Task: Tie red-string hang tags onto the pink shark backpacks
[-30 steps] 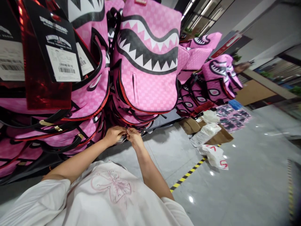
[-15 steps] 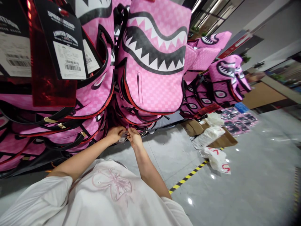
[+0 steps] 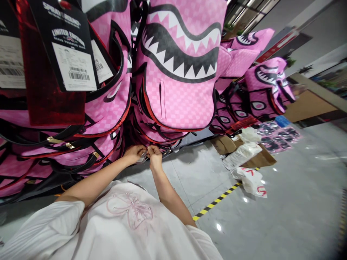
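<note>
My left hand (image 3: 134, 154) is closed at the foot of the pink backpacks, its fingertips pinched together. A small pale tag (image 3: 142, 157), partly see-through, shows just under those fingertips. Right beside it, my right hand (image 3: 154, 156) is also pinched, almost touching the left; what lies between its fingers is too small to make out. Above both hands leans a pink checkered backpack (image 3: 187, 103) with a black-and-white shark mouth, on top of more stacked bags. To the left, another stack of pink backpacks (image 3: 108, 117) reaches close to my left wrist.
Black hang tags (image 3: 67, 36) and a red translucent pouch (image 3: 56, 108) hang close at upper left. More pink backpacks (image 3: 257, 92) stand farther right. On the floor lie cardboard (image 3: 262, 159), white plastic bags (image 3: 242, 155) and plastic-wrapped pink-and-black items (image 3: 279, 137). Yellow-black tape (image 3: 214, 204) crosses the floor.
The view has shifted slightly. Both hands stay pinched in the same place, the right more upright and closer to the left; the small tag has tilted.
</note>
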